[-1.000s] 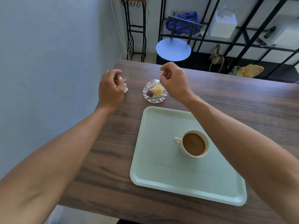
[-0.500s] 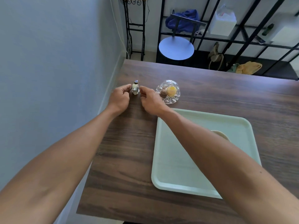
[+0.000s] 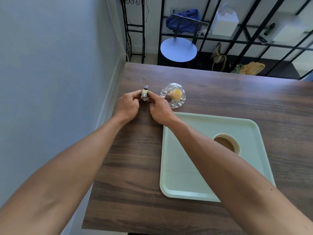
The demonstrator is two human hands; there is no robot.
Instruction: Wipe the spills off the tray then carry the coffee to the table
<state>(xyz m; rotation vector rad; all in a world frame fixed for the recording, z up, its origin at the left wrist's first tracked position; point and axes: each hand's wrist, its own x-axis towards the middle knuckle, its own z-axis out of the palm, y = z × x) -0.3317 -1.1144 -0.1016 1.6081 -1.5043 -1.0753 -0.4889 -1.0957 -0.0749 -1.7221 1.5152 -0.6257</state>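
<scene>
Tray [image 3: 183, 167] sits on the wooden table [image 3: 135, 167], near the right side. One cup of coffee [image 3: 227, 145] stands on it toward the far right corner, partly hidden behind the right forearm. No spill on the tray that I can make out from this view, and no cloth near the hands.

Both hands are off the tray, at the far left of the table. Left hand [image 3: 129, 106] and right hand [image 3: 159, 109] each pinch one small wrapped item [image 3: 145, 94] between fingertips, one from each side. Can't tell what it is: looks like a foil-wrapped sweet or a wadded scrap.

Risks, as I judge them:
- Right forearm hangs directly over the cup. Pulling that arm back low could clip the rim and slosh coffee onto the tray.
- Right hand is just beside the glass dish [image 3: 173, 95]; a sideways move could knock it.
- The small item is near the table's left edge and could drop off if released carelessly.

Count: 1 tray, 1 cup, 1 glass dish holding what looks like 2 sweets, 1 small wrapped item, 2 hands. Beyond the table: 1 round blue stool [image 3: 178, 50].
</scene>
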